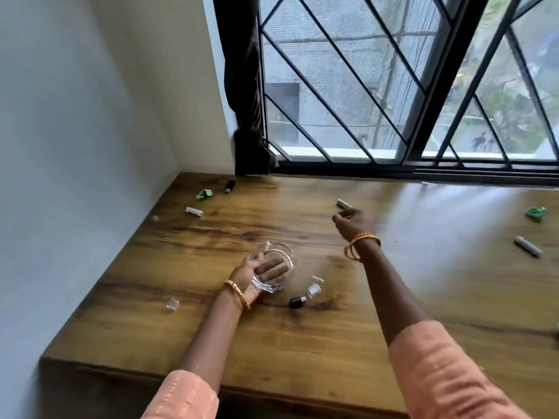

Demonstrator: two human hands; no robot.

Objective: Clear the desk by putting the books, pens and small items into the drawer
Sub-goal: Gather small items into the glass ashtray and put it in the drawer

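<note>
Glass dish (276, 264) is being held by left hand (257, 275), fingers curled under it, above worktop (302, 334). Right hand (352, 220), fingers loosely curled, holding nothing visible, is being reached toward small tube (344, 203). Most small items are still lying scattered; drawer not being shown.

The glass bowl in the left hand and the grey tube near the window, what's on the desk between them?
Only bare wood. In the head view, nothing lies between the glass bowl and the grey tube; the right hand hovers beside the tube.
</note>
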